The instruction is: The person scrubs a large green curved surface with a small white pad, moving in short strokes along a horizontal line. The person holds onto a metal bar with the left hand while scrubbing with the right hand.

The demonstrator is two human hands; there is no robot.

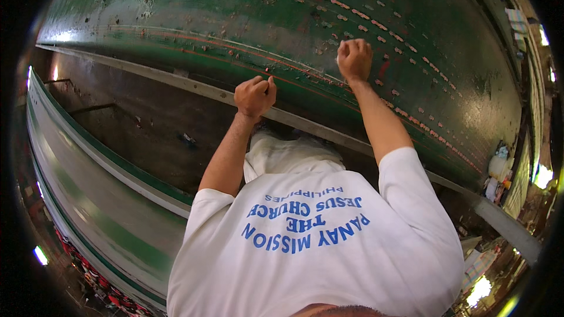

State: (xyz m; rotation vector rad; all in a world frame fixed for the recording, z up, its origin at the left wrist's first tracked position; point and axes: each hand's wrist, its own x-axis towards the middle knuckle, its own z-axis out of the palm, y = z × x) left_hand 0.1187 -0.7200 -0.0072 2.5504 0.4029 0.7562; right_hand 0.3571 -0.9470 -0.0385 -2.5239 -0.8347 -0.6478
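Note:
My left hand (255,97) is curled into a fist above the near edge of a long green work table (246,17). Nothing shows in its fingers. Farther over the tabletop is my right hand (355,59), its fingers also folded in. A pale sliver shows at that hand's left side, too small to name. Whether either hand touches the surface I cannot tell. Rows of pinkish printed marks (361,15) run across the table near my right hand. Thin orange lines (246,48) and scattered crusty residue cover the stained top.
A narrow rail (189,83) runs along the table's near side. Behind me on the left stands another long table (110,211) with a grey and green top. Red patterned material (105,290) lies beyond it. Containers and cloths (500,169) sit at the right end.

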